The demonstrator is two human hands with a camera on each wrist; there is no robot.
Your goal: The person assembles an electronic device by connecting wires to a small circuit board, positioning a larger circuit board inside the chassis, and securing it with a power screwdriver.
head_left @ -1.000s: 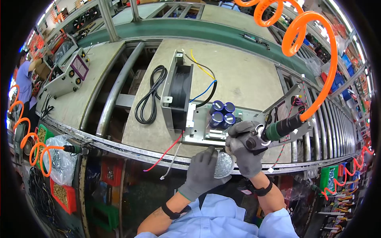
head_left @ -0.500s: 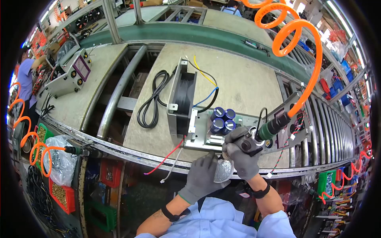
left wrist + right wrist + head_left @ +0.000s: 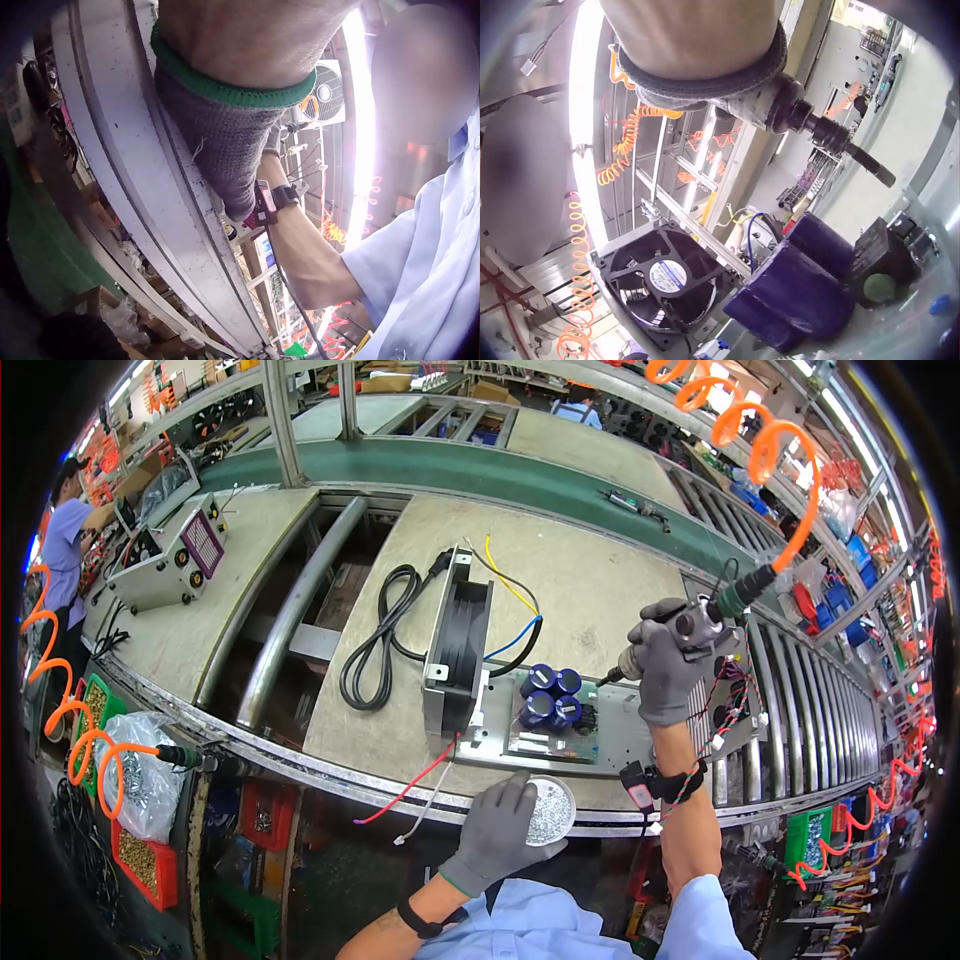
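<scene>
My gloved left hand holds a round dish of small metal screws by its rim, at the table's front edge. The gloved right hand grips an air screwdriver, whose bit points left above the right part of the metal base plate. On that plate stand several purple capacitors, left of the bit. A black fan in a metal frame stands at the plate's left end. In the right wrist view the screwdriver hangs clear above the capacitors.
A coiled black cable lies left of the fan. Red and white wires hang over the front edge. An upright panel with wires stands right of the plate. Rollers run at the right; an orange air hose comes from above. Another person stands far left.
The right hand has lifted the screwdriver away from the left hand, up and to the right. More of the dish shows, and the left hand has shifted slightly down and left.
</scene>
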